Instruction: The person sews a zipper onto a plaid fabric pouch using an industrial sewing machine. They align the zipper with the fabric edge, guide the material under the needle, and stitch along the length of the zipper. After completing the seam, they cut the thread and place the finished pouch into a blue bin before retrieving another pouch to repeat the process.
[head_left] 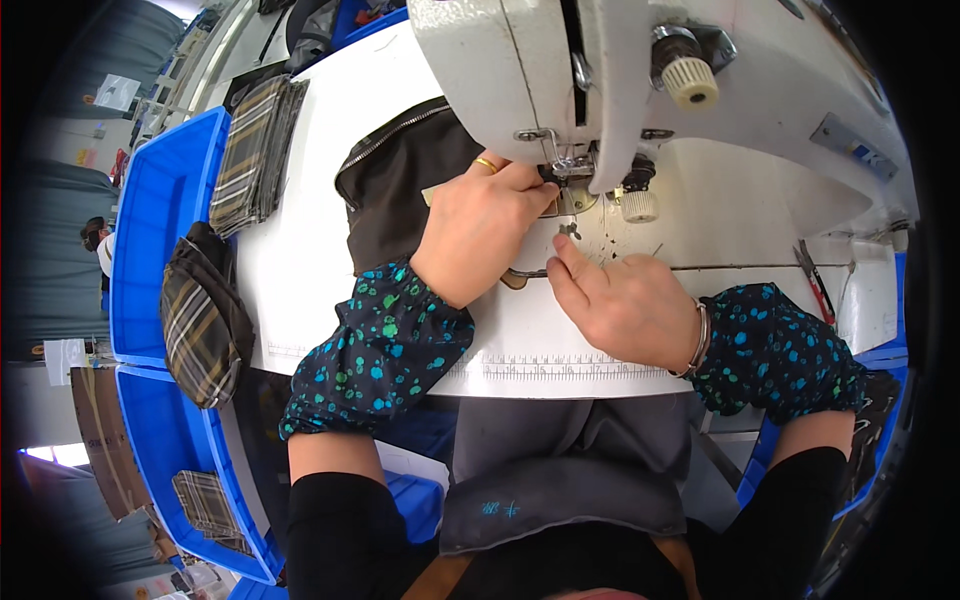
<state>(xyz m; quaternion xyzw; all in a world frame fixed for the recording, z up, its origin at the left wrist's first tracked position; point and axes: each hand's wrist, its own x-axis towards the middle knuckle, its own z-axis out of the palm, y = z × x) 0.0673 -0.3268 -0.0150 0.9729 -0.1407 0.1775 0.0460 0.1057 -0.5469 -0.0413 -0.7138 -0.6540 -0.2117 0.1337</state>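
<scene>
Under the head of a white sewing machine (500, 60) lies a black fabric bag piece (385, 225) with a metal zipper (395, 130) along its upper edge. My left hand (480, 230) is on the bag piece's right side, its fingers closed at the presser foot (570, 170); the fabric under the fingertips is mostly hidden. A light strip (428, 195) shows beside this hand. My right hand (625, 305) is over the white table, index finger stretched toward a small dark metal piece (570, 230) just in front of the needle plate. Its other fingers are partly bent, with nothing visible in them.
A stack of plaid fabric pieces (260, 150) and a plaid pouch (205, 315) are at the left, by blue bins (165, 240). Red-handled scissors (815, 280) lie at the right. A printed ruler (560, 366) follows the table's front edge.
</scene>
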